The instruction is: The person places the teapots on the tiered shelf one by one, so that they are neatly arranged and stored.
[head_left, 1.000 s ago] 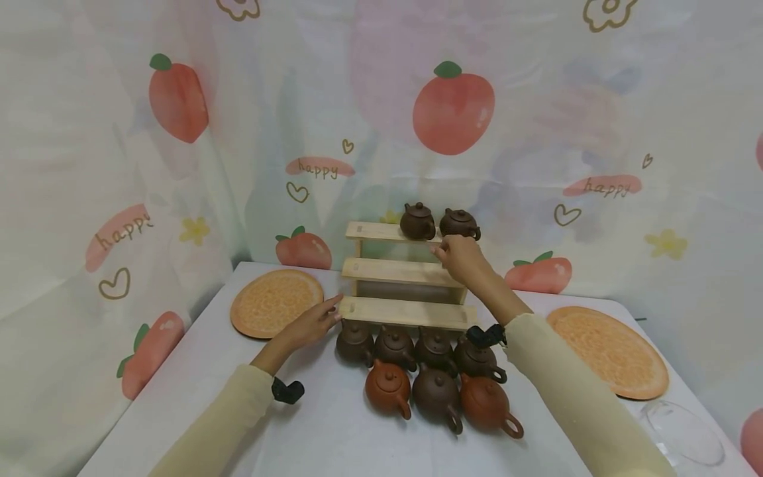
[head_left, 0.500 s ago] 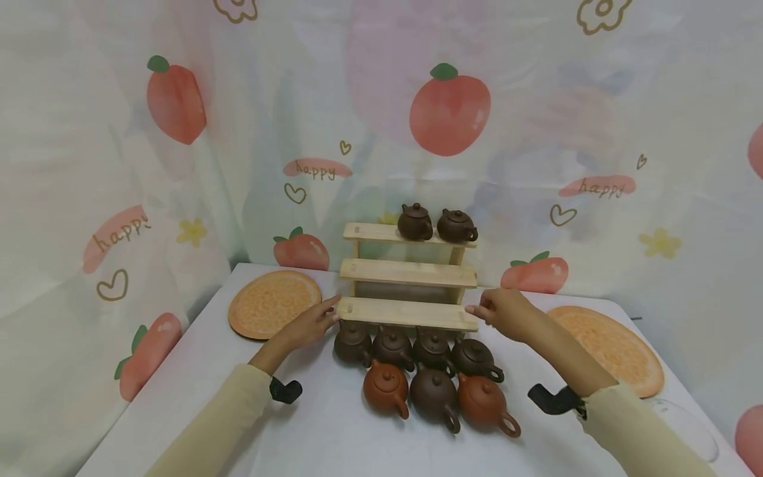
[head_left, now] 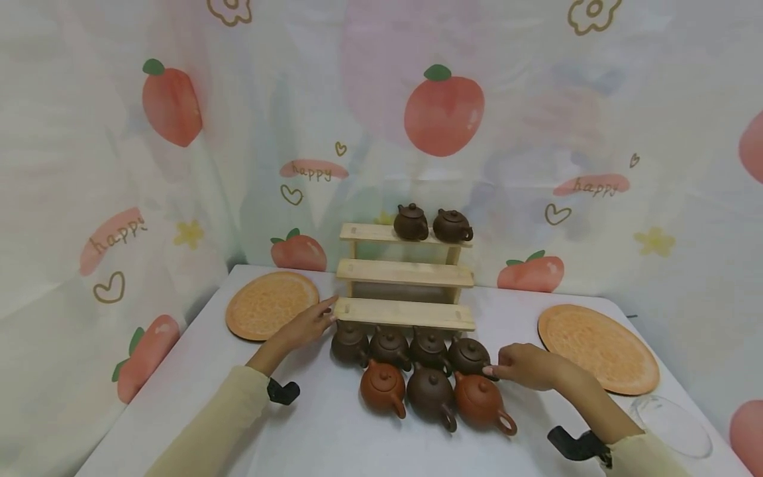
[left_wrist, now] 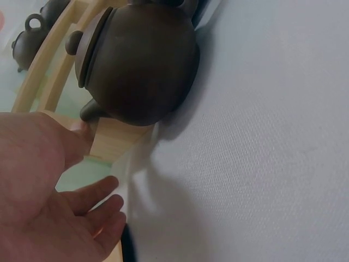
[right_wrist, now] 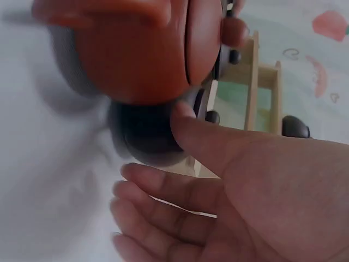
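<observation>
A three-step wooden rack [head_left: 405, 313] stands at the middle of the table. My left hand [head_left: 305, 326] rests against the left end of its lowest step, fingers mostly straight and holding nothing. My right hand [head_left: 530, 366] is at the rightmost dark brown teapot [head_left: 469, 354] of the row before the rack. In the right wrist view its thumb overlaps that dark teapot [right_wrist: 150, 134], with the fingers spread below; contact is unclear. An orange-brown teapot [head_left: 479, 399] sits just in front. Two dark teapots, one rounder [head_left: 411, 223] and one flatter [head_left: 452, 226], stand on the top step.
More teapots crowd before the rack, including an orange-brown one [head_left: 383, 389] and a dark one [head_left: 431, 393] in front. A round orange mat [head_left: 271, 305] lies at left and another [head_left: 599, 348] at right. A clear round dish [head_left: 673, 427] lies near the right edge.
My right hand has come down from the top step's right teapot, past the rack's right end, to the rightmost dark teapot on the table. My left hand stays at the rack.
</observation>
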Action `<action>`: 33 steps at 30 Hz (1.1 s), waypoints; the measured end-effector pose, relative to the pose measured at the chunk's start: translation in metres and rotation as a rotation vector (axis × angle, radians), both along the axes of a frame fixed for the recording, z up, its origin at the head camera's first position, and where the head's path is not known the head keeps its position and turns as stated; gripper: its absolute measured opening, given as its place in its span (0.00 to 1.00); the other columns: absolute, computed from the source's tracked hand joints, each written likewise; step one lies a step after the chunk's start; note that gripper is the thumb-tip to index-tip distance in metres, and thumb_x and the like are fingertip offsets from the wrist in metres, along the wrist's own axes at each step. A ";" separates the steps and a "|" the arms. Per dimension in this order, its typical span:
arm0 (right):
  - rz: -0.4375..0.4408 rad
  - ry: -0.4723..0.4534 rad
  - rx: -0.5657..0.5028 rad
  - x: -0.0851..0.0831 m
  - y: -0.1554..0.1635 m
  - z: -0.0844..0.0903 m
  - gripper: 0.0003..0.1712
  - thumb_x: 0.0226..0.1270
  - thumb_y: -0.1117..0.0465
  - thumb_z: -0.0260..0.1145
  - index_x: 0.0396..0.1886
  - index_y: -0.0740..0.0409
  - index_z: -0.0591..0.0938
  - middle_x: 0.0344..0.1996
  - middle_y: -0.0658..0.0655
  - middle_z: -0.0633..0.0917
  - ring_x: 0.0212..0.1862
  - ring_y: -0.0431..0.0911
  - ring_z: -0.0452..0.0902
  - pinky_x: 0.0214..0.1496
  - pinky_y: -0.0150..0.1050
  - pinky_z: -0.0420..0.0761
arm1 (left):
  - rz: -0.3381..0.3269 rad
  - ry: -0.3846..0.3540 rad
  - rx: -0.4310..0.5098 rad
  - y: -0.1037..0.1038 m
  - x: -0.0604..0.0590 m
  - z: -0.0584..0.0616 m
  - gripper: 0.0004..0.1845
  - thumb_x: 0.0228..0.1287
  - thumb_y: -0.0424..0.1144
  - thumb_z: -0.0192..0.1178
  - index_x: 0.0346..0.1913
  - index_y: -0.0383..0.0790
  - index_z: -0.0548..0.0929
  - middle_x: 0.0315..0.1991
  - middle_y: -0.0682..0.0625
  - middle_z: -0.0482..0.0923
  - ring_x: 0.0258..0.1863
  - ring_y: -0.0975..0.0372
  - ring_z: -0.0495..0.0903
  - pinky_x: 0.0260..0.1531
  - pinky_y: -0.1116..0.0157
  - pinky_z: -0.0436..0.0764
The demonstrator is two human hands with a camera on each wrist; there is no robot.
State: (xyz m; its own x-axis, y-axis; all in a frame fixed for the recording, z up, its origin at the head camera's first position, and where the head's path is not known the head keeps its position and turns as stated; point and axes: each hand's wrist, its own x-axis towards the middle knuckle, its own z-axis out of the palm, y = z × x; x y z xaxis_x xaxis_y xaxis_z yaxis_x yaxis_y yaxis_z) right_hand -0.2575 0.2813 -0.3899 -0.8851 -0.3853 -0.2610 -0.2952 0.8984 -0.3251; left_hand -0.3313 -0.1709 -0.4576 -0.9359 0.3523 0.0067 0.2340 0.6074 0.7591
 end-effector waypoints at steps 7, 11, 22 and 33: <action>0.000 0.102 -0.101 0.010 0.000 -0.017 0.13 0.80 0.54 0.64 0.35 0.56 0.82 0.27 0.48 0.81 0.32 0.41 0.72 0.35 0.38 0.74 | 0.012 -0.011 0.001 0.000 0.002 0.001 0.30 0.87 0.39 0.46 0.84 0.36 0.55 0.78 0.30 0.63 0.77 0.36 0.64 0.71 0.38 0.69; -0.001 0.122 -0.122 0.012 -0.001 -0.026 0.11 0.80 0.57 0.64 0.36 0.56 0.81 0.27 0.47 0.80 0.32 0.41 0.72 0.35 0.38 0.74 | 0.021 -0.009 0.007 0.000 0.003 0.001 0.30 0.87 0.39 0.46 0.84 0.37 0.56 0.77 0.29 0.64 0.76 0.36 0.66 0.70 0.38 0.70; 0.061 0.236 -0.191 0.012 0.007 -0.057 0.11 0.80 0.56 0.64 0.34 0.53 0.77 0.23 0.43 0.71 0.28 0.35 0.67 0.31 0.34 0.68 | 0.021 -0.027 0.017 0.000 0.002 0.000 0.30 0.88 0.39 0.45 0.84 0.37 0.55 0.78 0.30 0.64 0.76 0.37 0.66 0.70 0.38 0.70; 0.065 0.315 -0.222 0.017 0.007 -0.062 0.08 0.80 0.57 0.64 0.37 0.53 0.80 0.24 0.41 0.77 0.29 0.33 0.69 0.31 0.34 0.72 | 0.006 -0.012 0.023 0.000 0.003 0.001 0.30 0.87 0.38 0.45 0.84 0.34 0.55 0.79 0.30 0.62 0.76 0.36 0.65 0.71 0.38 0.70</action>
